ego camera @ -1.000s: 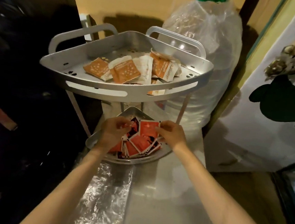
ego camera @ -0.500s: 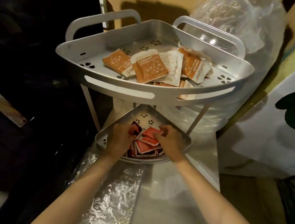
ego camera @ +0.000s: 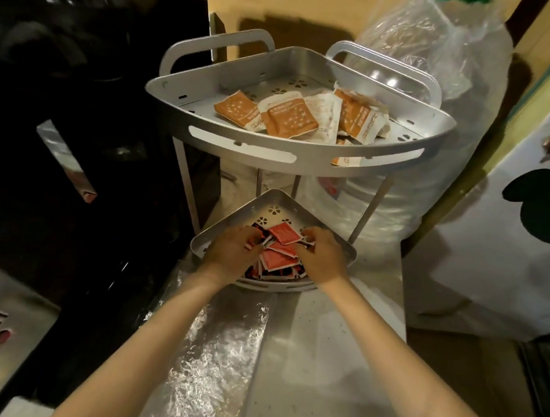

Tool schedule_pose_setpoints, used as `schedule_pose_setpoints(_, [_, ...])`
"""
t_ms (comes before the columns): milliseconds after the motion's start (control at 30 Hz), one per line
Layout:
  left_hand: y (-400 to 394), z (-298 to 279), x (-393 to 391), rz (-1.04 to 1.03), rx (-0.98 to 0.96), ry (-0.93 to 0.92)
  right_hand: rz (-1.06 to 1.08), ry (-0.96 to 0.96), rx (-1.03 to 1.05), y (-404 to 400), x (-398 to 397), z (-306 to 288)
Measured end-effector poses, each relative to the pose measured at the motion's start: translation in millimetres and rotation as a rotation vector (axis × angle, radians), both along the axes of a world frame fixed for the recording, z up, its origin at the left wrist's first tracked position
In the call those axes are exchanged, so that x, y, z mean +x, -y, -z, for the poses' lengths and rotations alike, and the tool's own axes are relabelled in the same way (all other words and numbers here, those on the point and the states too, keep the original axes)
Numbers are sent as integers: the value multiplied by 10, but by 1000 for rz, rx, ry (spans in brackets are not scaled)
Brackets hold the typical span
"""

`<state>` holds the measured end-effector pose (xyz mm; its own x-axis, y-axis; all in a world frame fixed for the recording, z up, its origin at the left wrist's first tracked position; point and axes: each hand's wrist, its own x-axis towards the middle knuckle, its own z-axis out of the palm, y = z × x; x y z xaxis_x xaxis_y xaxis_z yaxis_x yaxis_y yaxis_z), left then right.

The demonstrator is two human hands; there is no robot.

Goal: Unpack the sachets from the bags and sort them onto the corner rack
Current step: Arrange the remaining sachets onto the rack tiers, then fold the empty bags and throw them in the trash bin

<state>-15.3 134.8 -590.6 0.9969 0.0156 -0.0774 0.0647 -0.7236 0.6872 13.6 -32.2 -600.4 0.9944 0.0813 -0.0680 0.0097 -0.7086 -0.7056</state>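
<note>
A two-tier metal corner rack stands on a steel counter. Its top shelf [ego camera: 240, 138] holds several orange and white sachets [ego camera: 288, 118]. The lower shelf [ego camera: 277, 208] holds a heap of red sachets [ego camera: 279, 258]. Both my hands are down in the lower shelf. My left hand [ego camera: 231, 251] grips sachets at the heap's left side with curled fingers. My right hand [ego camera: 321, 257] pinches the edge of a red sachet [ego camera: 284, 234] at the top of the heap. Parts of the heap are hidden under my hands.
A large clear plastic bag [ego camera: 440, 123] stands behind the rack on the right. Crumpled clear plastic [ego camera: 208, 352] lies on the steel counter [ego camera: 326, 362] under my left forearm. Dark appliances fill the left side; a white panel stands at the right.
My hands have moved deeper into the lower shelf and drawn the red sachets together. The fanned sachets held up a second ago now lie in the heap. The camera has shifted.
</note>
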Motion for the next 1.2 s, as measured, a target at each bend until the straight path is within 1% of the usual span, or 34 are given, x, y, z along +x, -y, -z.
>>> schedule_pose_setpoints(100, [-1, -115, -204, -19, -77, 5, -10, 32, 78, -45, -204, -70])
schedule_pose_setpoints(133, [-25, -121, -286, -26, -75, 29, -17, 42, 112, -59, -296, -92])
schedule_pose_setpoints(200, [-92, -82, -462, -27, -27, 105, -24, 80, 173, -79, -476, -100])
schedule_pose_setpoints(267, [-138, -39, -657, -55, 45, 150, -26, 89, 183, -90, -637, -32])
schedule_pose_setpoints(300, [-154, -6, -749, -85, 78, 148, -28, 61, 164, -100, -713, 24])
schedule_pose_setpoints(400, [-190, 100, -1019, -163, 124, 152, -19, -141, 131, -145, -938, 167])
schedule_pose_setpoints(500, [-249, 252, -1272, -231, 115, 86, 43, -315, 231, -176, -1124, 244])
schedule_pose_setpoints(600, [-327, 386, -1493, -292, 264, -20, 124, -482, 358, -171, -1260, 269])
schedule_pose_setpoints(667, [-361, 431, -1602, -307, 311, -62, 148, -550, 404, -167, -1333, 282])
schedule_pose_setpoints(800, [-366, 555, -1761, -307, 380, -69, 147, -657, 459, -197, -1436, 242])
schedule_pose_setpoints(900, [-353, 661, -1811, -281, 410, -67, 118, -749, 506, -275, -1510, 189])
schedule_pose_setpoints(967, [-351, 703, -1820, -269, 406, -99, 129, -779, 539, -324, -1541, 198])
schedule_pose_setpoints(1067, [-380, 736, -1822, -260, 343, -126, 133, -796, 545, -374, -1581, 247])
schedule_pose_setpoints(1200, [-429, 739, -1816, -217, 327, -159, 81, -713, 425, -427, -1646, 334])
